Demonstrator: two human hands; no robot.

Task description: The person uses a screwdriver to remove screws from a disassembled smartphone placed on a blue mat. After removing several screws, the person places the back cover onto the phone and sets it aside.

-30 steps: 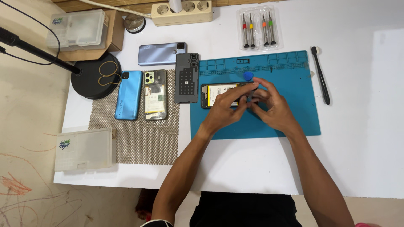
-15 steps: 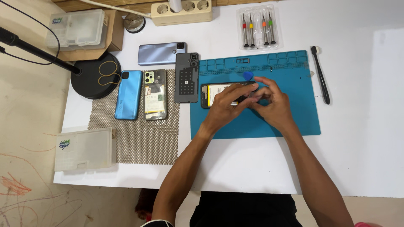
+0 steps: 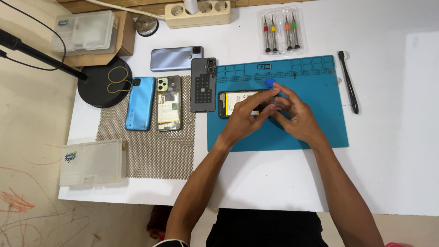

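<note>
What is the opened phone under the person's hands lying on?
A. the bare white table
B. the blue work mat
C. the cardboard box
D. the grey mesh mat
B. The opened phone, under the left hand and right hand, lies on the blue work mat; the grey mesh mat lies further left and holds other phones.

Phones and phone parts: one opened phone [image 3: 238,103] on the mat, two back covers [image 3: 140,103] [image 3: 177,58], one exposed phone body [image 3: 168,103], one inner frame [image 3: 203,84]. Screwdrivers [image 3: 280,32]: four. Clear plastic boxes [image 3: 93,162] [image 3: 85,32]: two.
</note>
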